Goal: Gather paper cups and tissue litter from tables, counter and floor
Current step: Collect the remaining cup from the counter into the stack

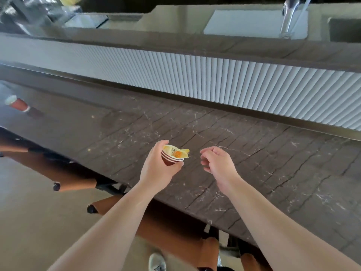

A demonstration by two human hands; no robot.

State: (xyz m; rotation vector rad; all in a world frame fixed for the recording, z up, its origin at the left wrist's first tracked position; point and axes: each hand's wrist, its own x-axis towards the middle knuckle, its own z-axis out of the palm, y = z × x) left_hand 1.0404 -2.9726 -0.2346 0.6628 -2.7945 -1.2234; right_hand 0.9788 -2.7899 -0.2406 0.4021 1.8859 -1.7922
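Observation:
My left hand grips a stack of nested red-brown paper cups over the dark marble counter. Crumpled tissue, yellowish with an orange patch, is stuffed into the top cup. Just to the right of the stack, my right hand hovers with loosely curled fingers and holds nothing. Another red paper cup with a white rim stands on the counter at the far left, blurred.
A ribbed white riser runs along the back of the counter. Behind it are a sink with a tap and steel equipment. Brown bar stools stand below the counter's near edge. A white shoe shows on the floor.

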